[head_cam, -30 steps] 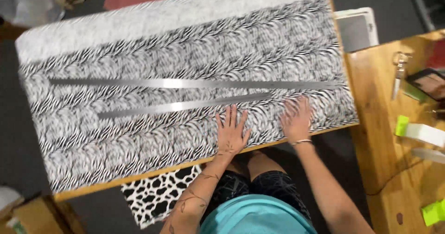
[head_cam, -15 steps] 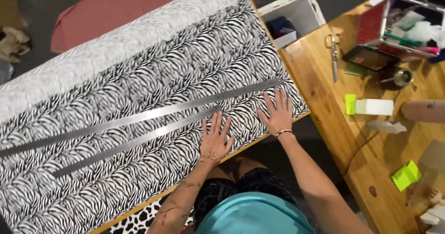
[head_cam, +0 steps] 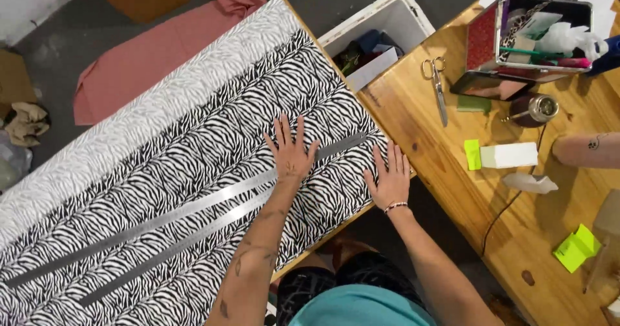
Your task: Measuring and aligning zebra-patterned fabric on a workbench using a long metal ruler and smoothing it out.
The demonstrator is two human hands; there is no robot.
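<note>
sewing workshop | zebra-print fabric (head_cam: 194,145) under the fingers; steel rulers (head_cam: 161,219); scissors (head_cam: 438,87) on wooden bench (head_cam: 452,190) right of them

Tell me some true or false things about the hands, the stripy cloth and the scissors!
1. Both hands lie flat on the zebra-print fabric. True: left hand, right hand.
2. The left hand holds the scissors. False: the scissors lie alone on the wooden table.
3. Two long metal rulers lie on the fabric. True.
4. The right wrist is bare. False: it wears a bracelet.
</note>
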